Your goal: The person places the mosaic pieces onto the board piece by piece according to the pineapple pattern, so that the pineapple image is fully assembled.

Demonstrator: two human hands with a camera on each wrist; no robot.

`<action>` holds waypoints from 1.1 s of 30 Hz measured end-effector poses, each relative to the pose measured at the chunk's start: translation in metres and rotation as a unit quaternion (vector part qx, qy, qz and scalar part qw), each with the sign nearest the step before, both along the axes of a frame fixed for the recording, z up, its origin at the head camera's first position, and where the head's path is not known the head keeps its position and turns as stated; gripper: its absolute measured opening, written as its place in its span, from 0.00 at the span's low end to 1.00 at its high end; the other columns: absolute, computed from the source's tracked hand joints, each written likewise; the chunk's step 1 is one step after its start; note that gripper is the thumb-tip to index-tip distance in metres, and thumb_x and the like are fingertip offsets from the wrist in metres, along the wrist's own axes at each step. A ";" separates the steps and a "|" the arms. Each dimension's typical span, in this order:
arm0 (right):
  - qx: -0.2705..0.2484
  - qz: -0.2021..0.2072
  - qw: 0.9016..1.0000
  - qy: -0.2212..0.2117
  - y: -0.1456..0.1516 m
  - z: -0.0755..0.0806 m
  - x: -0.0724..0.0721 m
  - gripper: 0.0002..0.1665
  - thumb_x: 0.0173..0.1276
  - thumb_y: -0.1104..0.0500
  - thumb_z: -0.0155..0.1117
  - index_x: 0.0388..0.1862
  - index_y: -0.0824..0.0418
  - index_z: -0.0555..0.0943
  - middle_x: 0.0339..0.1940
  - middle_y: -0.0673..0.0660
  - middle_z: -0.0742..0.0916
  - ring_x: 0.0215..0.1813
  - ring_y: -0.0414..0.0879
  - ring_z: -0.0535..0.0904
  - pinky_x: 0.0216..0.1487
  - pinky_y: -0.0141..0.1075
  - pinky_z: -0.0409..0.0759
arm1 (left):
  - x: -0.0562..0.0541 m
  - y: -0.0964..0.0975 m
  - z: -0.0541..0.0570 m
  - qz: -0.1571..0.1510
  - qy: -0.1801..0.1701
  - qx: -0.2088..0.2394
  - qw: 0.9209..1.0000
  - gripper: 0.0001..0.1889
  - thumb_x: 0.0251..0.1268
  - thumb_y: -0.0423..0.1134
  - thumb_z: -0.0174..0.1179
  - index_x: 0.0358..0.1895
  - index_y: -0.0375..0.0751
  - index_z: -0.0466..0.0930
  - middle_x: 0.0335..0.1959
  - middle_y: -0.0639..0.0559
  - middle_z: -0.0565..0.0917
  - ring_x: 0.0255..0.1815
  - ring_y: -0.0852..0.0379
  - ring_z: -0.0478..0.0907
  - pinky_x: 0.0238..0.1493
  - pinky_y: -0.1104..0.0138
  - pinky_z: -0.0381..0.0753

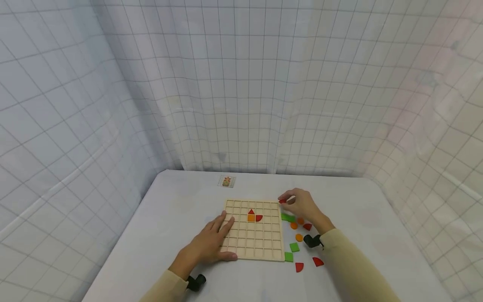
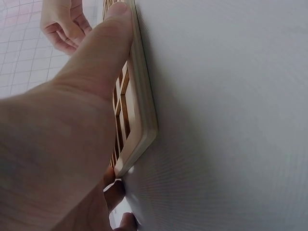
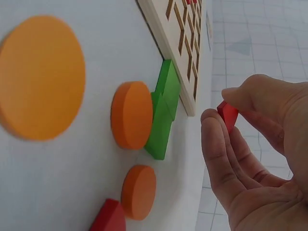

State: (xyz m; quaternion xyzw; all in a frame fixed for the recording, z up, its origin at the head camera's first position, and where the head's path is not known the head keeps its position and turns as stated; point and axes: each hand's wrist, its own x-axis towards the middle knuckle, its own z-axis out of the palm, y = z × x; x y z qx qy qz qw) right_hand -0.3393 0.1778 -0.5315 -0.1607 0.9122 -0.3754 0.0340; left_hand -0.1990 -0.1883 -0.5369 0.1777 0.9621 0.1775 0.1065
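A pale wooden grid board (image 1: pixel 250 243) lies on the white table. In it sit an orange square (image 1: pixel 251 218), a red triangle (image 1: pixel 251 212) above that square and a red quarter-circle (image 1: pixel 258 218) to its right. My left hand (image 1: pixel 211 243) rests on the board's left side, fingers spread, thumb (image 2: pixel 108 45) along the near edge. At the board's far right corner, my right hand (image 1: pixel 302 205) pinches a small red piece (image 3: pixel 228 114) between thumb and fingertips, raised off the table. Fingers partly hide its outline, so I cannot tell its exact shape.
Right of the board lie green pieces (image 1: pixel 294 247), orange discs (image 1: pixel 299 238) and red quarter-circles (image 1: pixel 318 261). Two green pieces (image 3: pixel 163 110) overlap against the board's right edge. A small picture card (image 1: pixel 226 181) lies beyond the board. White gridded curtains (image 1: pixel 241 105) surround the table.
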 end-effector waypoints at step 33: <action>-0.022 0.097 0.992 0.072 -0.054 0.001 0.027 0.14 0.74 0.65 0.85 0.56 0.64 0.96 0.52 0.57 0.94 0.51 0.48 0.95 0.57 0.40 0.96 | 0.000 0.001 -0.001 -0.005 0.003 0.003 1.000 0.66 0.69 0.72 0.79 0.97 0.41 0.55 0.99 0.31 0.49 0.96 0.26 0.58 0.93 0.35 0.66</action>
